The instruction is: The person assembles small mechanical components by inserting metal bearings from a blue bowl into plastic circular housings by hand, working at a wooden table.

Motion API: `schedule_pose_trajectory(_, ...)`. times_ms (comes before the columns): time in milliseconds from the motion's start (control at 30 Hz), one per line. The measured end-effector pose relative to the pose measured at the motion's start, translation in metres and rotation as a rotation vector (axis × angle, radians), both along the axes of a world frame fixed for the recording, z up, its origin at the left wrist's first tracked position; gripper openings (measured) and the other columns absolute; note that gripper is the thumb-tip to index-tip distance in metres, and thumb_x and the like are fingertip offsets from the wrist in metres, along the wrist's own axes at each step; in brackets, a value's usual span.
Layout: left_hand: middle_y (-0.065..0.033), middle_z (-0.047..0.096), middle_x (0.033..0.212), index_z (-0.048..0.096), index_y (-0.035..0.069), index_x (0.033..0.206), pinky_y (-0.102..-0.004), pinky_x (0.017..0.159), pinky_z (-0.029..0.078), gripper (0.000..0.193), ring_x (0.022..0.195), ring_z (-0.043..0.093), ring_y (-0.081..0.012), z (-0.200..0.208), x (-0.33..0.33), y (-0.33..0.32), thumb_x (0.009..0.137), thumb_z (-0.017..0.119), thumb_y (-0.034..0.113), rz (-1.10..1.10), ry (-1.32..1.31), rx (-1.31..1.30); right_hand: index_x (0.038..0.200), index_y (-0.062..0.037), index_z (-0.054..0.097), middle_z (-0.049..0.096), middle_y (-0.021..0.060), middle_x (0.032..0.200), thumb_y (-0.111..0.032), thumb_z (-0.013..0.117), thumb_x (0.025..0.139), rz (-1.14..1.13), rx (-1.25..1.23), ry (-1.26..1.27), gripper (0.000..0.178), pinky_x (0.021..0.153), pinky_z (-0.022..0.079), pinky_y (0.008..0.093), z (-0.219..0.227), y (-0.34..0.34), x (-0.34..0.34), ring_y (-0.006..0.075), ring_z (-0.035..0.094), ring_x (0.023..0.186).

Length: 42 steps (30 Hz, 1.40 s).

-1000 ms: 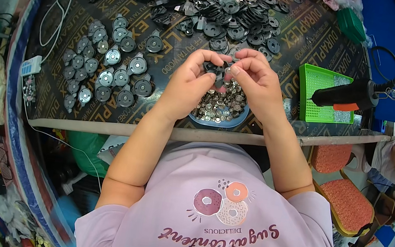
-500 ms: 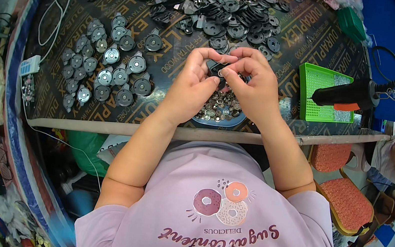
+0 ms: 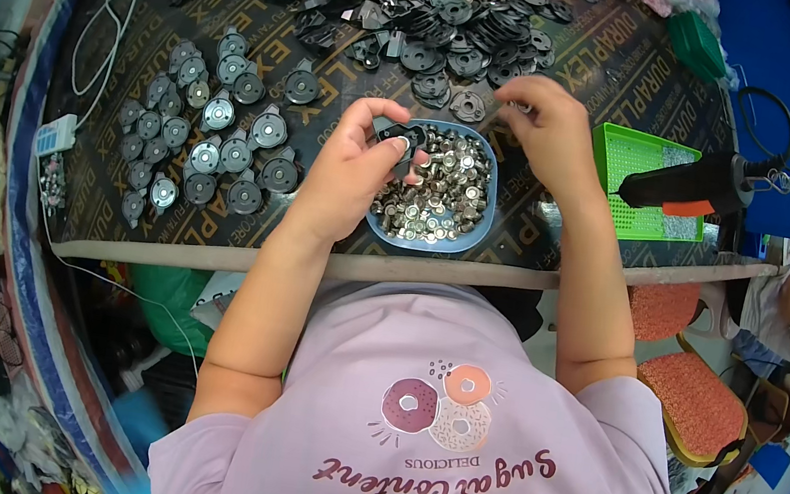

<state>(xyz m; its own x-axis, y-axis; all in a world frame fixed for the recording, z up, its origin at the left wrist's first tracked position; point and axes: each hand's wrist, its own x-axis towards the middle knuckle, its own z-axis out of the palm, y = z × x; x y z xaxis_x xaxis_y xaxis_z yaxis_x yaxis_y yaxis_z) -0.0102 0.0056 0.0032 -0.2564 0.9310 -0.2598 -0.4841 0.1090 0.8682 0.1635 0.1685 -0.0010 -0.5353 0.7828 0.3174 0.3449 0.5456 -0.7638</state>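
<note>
- Head view, centre: the left hand [image 3: 352, 160] is gripping a dark part [image 3: 415, 136] between thumb and fingers, and is holding it over the upper left edge of a blue tray [image 3: 431, 245].
- Head view, right of centre: the right hand [image 3: 550, 132] is hovering apart from the left, its fingers curling inward; whether it is pinching anything cannot be told.
- Just left of its fingertips, a flat round piece [image 3: 467, 107] is lying on the surface [image 3: 528, 235].
- Small metal pieces [image 3: 444, 188] are filling the blue tray.
- Left of the frame: round parts with metal discs [image 3: 218, 113] are lying in a loose group.
- Top of the frame: a heap of dark pieces [image 3: 450, 2] is spreading across the surface.
- Right of the frame: a black power tool [image 3: 697, 184] is extending over a green basket [image 3: 630, 184].
</note>
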Motion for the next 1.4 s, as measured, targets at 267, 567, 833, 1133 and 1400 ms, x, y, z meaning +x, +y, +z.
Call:
schedule_pose_trajectory(267, -0.0094, 0.058, 0.113, 0.044, 0.002, 0.133, -0.0260, 0.073, 0.056, 0.038, 0.094, 0.065, -0.0178, 0.004, -0.002, 0.001, 0.095, 0.052, 0.001, -0.013, -0.082, -0.015, 0.106, -0.0028, 0.067, 0.066, 0.0140, 0.105, -0.005, 0.079, 0.070, 0.243, 0.182, -0.313, 0.038, 0.084, 0.052, 0.0381, -0.024, 0.015, -0.022, 0.0309, 0.063, 0.099)
schedule_pose_trajectory(567, -0.0174, 0.056, 0.127, 0.041, 0.001, 0.133, -0.0367, 0.078, 0.060, 0.038, 0.101, 0.066, -0.0304, 0.001, -0.008, -0.004, 0.096, 0.048, 0.001, -0.006, -0.172, 0.009, 0.105, -0.0014, 0.062, 0.062, 0.0152, 0.099, -0.005, 0.078, 0.063, 0.242, 0.051, -0.464, 0.045, 0.084, 0.051, 0.0382, -0.023, 0.024, -0.031, 0.0320, 0.061, 0.097)
schedule_pose_trajectory(833, -0.0187, 0.054, 0.128, 0.035, 0.001, 0.135, -0.0394, 0.083, 0.059, 0.040, 0.103, 0.065, -0.0313, 0.003, -0.007, -0.004, 0.096, 0.041, -0.002, -0.019, -0.280, 0.064, 0.100, -0.0010, 0.060, 0.060, 0.0151, 0.099, -0.004, 0.077, 0.060, 0.265, 0.025, -0.568, 0.044, 0.082, 0.051, 0.0381, -0.014, 0.030, -0.035, 0.0318, 0.061, 0.095)
schedule_pose_trajectory(1133, -0.0197, 0.053, 0.128, 0.034, 0.001, 0.136, -0.0406, 0.085, 0.058, 0.041, 0.105, 0.065, -0.0323, -0.001, -0.011, -0.007, 0.096, 0.038, -0.003, -0.009, -0.319, 0.048, 0.095, -0.0024, 0.059, 0.058, 0.0127, 0.097, 0.012, 0.063, 0.068, 0.332, 0.260, -0.255, 0.031, 0.080, 0.050, 0.0373, -0.001, 0.008, -0.007, 0.0330, 0.060, 0.093)
schedule_pose_trajectory(1400, -0.0201, 0.053, 0.128, 0.033, 0.001, 0.136, -0.0402, 0.085, 0.058, 0.039, 0.105, 0.065, -0.0326, -0.003, -0.009, -0.003, 0.097, 0.038, -0.003, -0.013, -0.323, 0.035, 0.088, -0.0027, 0.064, 0.061, 0.0102, 0.092, 0.010, 0.066, 0.071, 0.479, 0.256, -0.344, 0.022, 0.079, 0.051, 0.0379, -0.007, 0.010, 0.021, 0.0313, 0.061, 0.092)
